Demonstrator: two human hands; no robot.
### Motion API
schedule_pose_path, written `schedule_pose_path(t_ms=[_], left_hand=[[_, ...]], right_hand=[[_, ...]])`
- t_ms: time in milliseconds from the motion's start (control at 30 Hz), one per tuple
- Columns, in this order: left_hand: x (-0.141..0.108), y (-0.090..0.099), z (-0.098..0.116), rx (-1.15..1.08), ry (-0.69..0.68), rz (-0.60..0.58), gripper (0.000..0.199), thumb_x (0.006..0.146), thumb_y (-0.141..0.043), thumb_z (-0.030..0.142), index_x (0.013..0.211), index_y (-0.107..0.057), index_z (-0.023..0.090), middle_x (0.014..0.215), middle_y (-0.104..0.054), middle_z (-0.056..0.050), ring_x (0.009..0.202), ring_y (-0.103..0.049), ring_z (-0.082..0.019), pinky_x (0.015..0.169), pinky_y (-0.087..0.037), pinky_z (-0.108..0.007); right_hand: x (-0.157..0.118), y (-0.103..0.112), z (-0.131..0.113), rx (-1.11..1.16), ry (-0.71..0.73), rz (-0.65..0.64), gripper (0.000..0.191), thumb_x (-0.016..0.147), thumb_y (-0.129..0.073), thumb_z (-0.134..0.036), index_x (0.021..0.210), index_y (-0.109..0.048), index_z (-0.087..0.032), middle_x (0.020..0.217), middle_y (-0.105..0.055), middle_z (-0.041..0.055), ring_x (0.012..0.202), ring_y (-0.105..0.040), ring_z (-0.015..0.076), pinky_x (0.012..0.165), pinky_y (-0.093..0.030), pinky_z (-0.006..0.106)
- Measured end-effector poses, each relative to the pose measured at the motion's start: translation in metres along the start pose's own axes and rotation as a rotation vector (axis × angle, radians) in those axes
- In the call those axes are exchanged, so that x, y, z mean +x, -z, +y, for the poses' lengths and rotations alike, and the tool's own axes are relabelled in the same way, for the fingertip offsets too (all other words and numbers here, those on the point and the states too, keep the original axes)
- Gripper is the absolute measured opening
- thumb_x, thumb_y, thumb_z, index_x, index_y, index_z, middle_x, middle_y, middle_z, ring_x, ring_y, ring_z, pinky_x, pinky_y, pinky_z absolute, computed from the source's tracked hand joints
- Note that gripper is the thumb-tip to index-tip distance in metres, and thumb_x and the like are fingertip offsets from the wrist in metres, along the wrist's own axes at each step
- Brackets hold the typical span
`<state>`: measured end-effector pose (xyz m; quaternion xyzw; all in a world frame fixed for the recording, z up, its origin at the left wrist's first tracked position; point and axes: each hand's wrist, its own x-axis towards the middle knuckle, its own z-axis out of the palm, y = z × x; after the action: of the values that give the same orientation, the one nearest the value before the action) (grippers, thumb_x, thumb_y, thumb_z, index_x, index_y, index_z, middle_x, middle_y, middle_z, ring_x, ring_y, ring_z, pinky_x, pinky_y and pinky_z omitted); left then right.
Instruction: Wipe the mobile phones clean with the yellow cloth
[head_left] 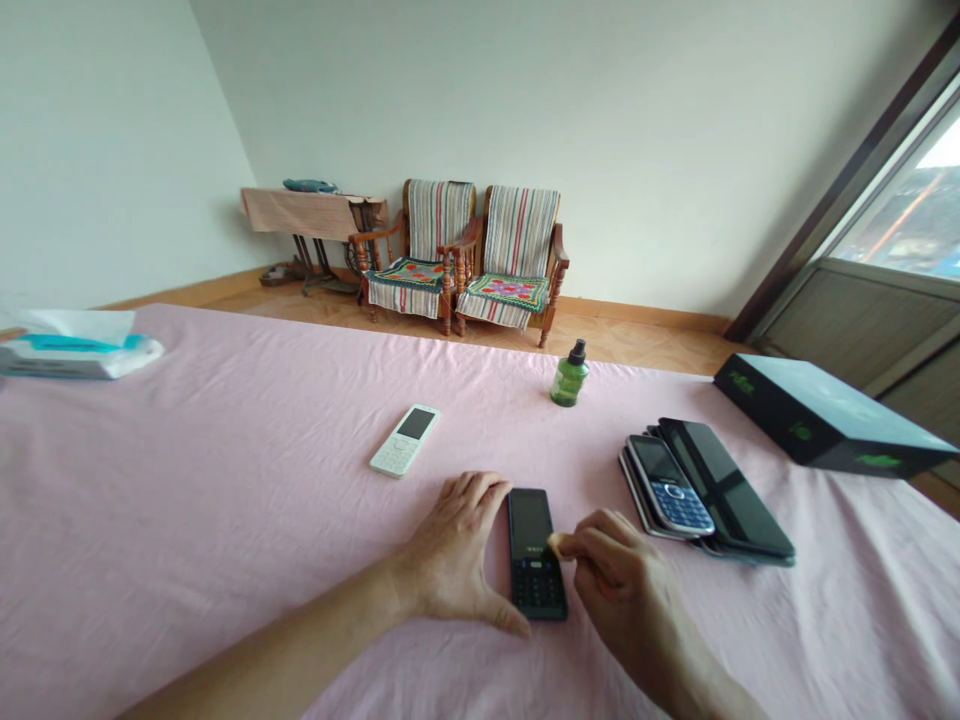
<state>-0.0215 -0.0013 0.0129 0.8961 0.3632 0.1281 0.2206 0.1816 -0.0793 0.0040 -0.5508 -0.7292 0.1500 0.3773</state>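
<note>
A dark keypad phone (531, 522) lies face up on the pink cloth (247, 480), its screen end pointing away from me. Along its left side rests my left hand (463, 550), fingers and thumb apart, with fingertips by the upper edge and thumb near the lower corner. My right hand (619, 570) is closed at the phone's right edge. Something small and pale yellowish (556, 545) pokes out from its pinched fingertips beside the screen; I cannot make out what it is. A white keypad phone (406, 440) lies farther off to the left.
At the right, a blue keypad phone (671, 487) rests on other devices beside a black tablet-like device (724, 485). Behind them is a black box (832, 415). A green bottle (570, 375) stands farther back; a tissue pack (79, 355) lies far left. Two chairs (506, 255) stand beyond.
</note>
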Motion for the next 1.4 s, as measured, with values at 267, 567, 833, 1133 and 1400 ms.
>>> schedule_pose_path(t_ms=[267,567,833,1133,1400], left_hand=[[-0.001,-0.002,-0.001,-0.002,-0.014,0.021,0.113,0.043,-0.076,0.073,0.135,-0.039,0.018,0.132,-0.046,-0.016,0.120,-0.043,-0.040,0.104,-0.031,-0.056],[0.000,-0.002,-0.001,-0.027,-0.014,0.038,0.111,0.042,-0.077,0.072,0.133,-0.040,0.021,0.131,-0.046,-0.015,0.120,-0.043,-0.041,0.104,-0.030,-0.058],[0.001,-0.005,-0.001,-0.024,-0.009,0.064,0.108,0.040,-0.079,0.066,0.130,-0.041,0.019,0.129,-0.048,-0.014,0.116,-0.045,-0.038,0.103,-0.033,-0.053],[0.000,-0.007,-0.004,-0.024,-0.037,0.083,0.106,0.042,-0.079,0.066,0.130,-0.041,0.020,0.128,-0.048,-0.013,0.117,-0.045,-0.037,0.103,-0.032,-0.052],[-0.001,-0.005,-0.002,-0.020,-0.015,0.060,0.108,0.042,-0.079,0.067,0.131,-0.041,0.019,0.129,-0.047,-0.014,0.117,-0.045,-0.038,0.103,-0.033,-0.054]], right_hand=[[-0.001,-0.008,-0.004,0.016,0.002,-0.080,0.032,0.073,-0.043,0.005,0.076,-0.065,-0.019,0.075,-0.056,0.0024,0.071,-0.054,0.0157,0.061,-0.039,0.027],[-0.006,-0.007,-0.005,-0.024,0.030,-0.119,0.029,0.073,-0.044,0.005,0.070,-0.059,-0.019,0.075,-0.056,0.0022,0.074,-0.054,0.0161,0.063,-0.038,0.028],[-0.003,-0.017,-0.020,-0.025,0.082,-0.129,0.036,0.071,-0.044,0.007,0.080,-0.066,-0.020,0.081,-0.060,0.0041,0.078,-0.054,0.0189,0.066,-0.041,0.030],[-0.002,-0.012,-0.019,-0.063,0.074,-0.149,0.033,0.071,-0.045,0.007,0.074,-0.063,-0.020,0.077,-0.059,0.0024,0.075,-0.053,0.0178,0.065,-0.038,0.030],[-0.006,-0.012,-0.016,-0.017,0.056,-0.138,0.033,0.073,-0.044,0.006,0.075,-0.063,-0.019,0.079,-0.059,0.0034,0.077,-0.053,0.0183,0.065,-0.039,0.030]])
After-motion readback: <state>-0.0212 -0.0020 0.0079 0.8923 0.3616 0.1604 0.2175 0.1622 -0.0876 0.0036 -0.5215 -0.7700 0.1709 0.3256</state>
